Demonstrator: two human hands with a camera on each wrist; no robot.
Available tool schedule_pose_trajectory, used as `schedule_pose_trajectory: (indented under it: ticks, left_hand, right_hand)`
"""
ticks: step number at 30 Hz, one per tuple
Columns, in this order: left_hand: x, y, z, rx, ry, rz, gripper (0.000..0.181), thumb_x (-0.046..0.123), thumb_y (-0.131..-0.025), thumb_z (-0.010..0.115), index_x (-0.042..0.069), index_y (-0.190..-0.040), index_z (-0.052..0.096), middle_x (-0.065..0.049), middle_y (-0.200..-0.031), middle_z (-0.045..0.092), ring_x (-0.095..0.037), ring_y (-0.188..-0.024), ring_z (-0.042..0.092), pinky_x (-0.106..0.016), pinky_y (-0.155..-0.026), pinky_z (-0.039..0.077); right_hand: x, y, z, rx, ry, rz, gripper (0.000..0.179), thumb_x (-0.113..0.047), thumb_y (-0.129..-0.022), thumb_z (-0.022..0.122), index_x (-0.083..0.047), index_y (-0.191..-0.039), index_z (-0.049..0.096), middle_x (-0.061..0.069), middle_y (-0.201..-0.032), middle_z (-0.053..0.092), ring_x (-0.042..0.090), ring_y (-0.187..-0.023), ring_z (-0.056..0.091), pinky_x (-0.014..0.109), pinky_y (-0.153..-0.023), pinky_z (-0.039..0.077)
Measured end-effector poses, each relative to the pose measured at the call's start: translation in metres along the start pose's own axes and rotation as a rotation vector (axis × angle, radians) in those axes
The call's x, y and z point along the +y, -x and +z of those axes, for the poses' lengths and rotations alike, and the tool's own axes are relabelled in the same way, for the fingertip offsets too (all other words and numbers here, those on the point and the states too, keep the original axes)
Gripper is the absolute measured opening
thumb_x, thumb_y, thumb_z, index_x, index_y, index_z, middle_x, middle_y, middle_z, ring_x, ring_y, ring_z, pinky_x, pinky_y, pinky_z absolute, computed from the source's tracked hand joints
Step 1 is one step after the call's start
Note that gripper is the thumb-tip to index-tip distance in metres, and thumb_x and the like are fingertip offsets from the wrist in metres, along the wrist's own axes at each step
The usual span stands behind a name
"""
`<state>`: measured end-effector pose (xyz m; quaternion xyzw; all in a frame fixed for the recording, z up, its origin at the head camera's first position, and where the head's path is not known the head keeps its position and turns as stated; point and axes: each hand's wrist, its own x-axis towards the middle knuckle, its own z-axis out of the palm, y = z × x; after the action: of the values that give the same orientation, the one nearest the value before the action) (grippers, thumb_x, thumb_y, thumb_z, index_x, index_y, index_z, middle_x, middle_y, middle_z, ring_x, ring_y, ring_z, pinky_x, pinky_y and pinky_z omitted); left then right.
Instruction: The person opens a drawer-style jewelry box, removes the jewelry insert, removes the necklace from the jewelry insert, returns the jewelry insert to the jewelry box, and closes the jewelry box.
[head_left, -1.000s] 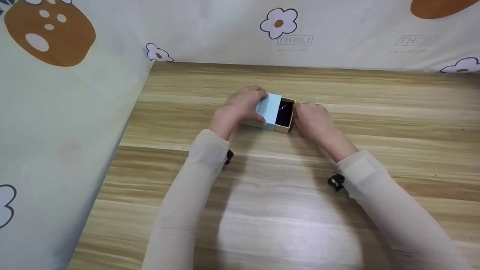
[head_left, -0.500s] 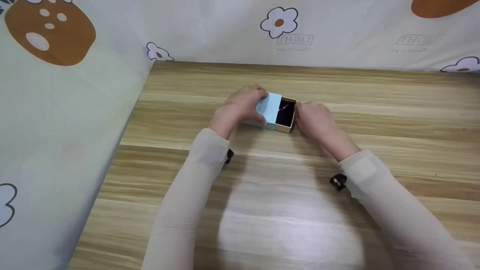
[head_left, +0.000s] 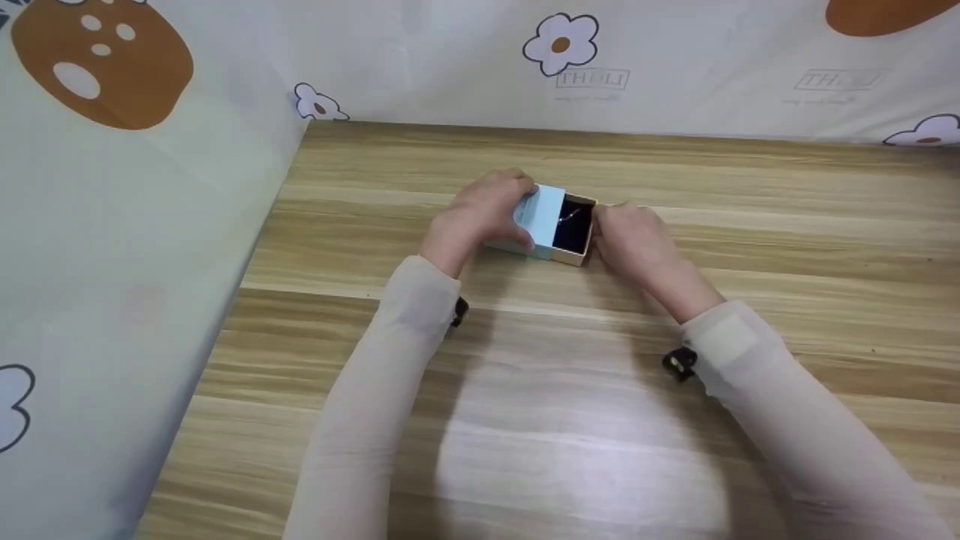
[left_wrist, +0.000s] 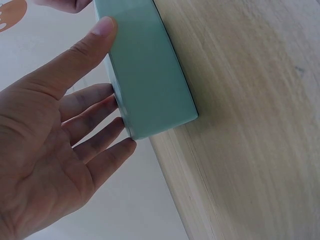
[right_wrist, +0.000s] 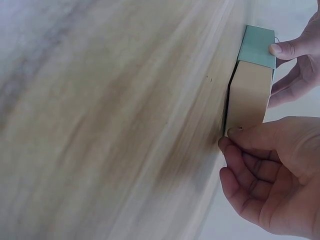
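Note:
A light blue box sleeve [head_left: 541,214] lies on the table with a tan inner drawer [head_left: 568,256] partly out of its right end. Inside the drawer, on dark lining, shows a thin shiny strand [head_left: 571,215], too small to name surely. My left hand [head_left: 480,217] grips the sleeve across its width, thumb on the near side and fingers on the far side; the left wrist view shows the thumb on the sleeve's edge [left_wrist: 145,70]. At the drawer's outer end, my right hand [head_left: 634,241] pinches with thumb and curled index finger, as the right wrist view shows [right_wrist: 272,172].
The wood-grain table [head_left: 570,420] stretches around the box. White patterned sheeting [head_left: 435,60] stands along its back and left edges. A small black device [head_left: 679,364] sits at the right wrist.
The drawer has slid slightly farther right out of the sleeve, along with my right hand. More of the shiny strand shows. My left hand has stayed almost still on the sleeve.

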<state>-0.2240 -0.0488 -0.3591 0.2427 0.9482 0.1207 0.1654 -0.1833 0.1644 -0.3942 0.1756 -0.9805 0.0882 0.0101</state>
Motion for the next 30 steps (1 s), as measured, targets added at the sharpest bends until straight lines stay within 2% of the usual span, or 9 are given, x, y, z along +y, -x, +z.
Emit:
schedule_pose_trajectory:
  ticks: [18, 30]
  left_hand:
    - [0.0, -0.0007, -0.0009, -0.012, 0.007, -0.002, 0.082, 0.032, -0.076, 0.087, 0.008, -0.144, 0.049, -0.008, -0.151, 0.046, -0.027, -0.137, 0.044, -0.037, -0.118, 0.036]
    - [0.0005, 0.0, -0.0003, -0.01, -0.002, -0.005, 0.082, 0.033, -0.076, 0.087, 0.009, -0.144, 0.049, -0.008, -0.15, 0.047, -0.027, -0.137, 0.044, -0.039, -0.117, 0.037]
  right_hand:
    - [0.004, 0.0023, -0.0023, -0.006, 0.012, -0.012, 0.019, -0.008, -0.095, 0.053, 0.005, -0.086, 0.063, 0.029, -0.083, 0.069, 0.049, -0.079, 0.067, 0.06, -0.069, 0.053]
    - [0.0077, 0.005, -0.0033, -0.026, -0.026, -0.009, 0.02, -0.009, -0.095, 0.052, 0.005, -0.087, 0.063, 0.029, -0.086, 0.069, 0.049, -0.081, 0.066, 0.061, -0.072, 0.052]
